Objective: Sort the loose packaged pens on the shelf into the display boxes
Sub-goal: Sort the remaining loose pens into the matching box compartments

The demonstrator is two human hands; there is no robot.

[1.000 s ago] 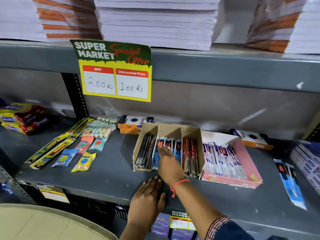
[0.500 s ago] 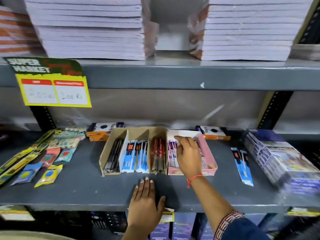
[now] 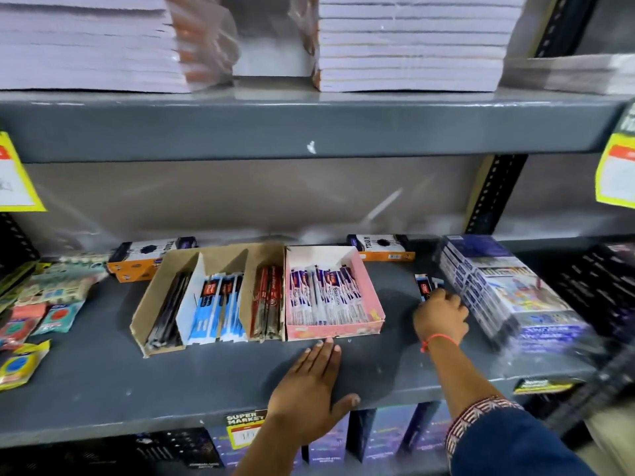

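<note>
Head | grey shelf (image 3: pixel 103 372) (metal) | left hand (image 3: pixel 305 386) flat | right hand (image 3: pixel 441 312) fingers on loose pens (image 3: pixel 423 286), grip unclear

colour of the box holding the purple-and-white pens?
Pink box, white inside; shows in the head view.

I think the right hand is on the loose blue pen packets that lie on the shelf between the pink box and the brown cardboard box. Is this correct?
Not quite. The head view shows the right hand on the loose blue pen packets, but they lie between the pink box and the wrapped stack of boxes on the right. The brown cardboard box is on the pink box's other side.
</note>
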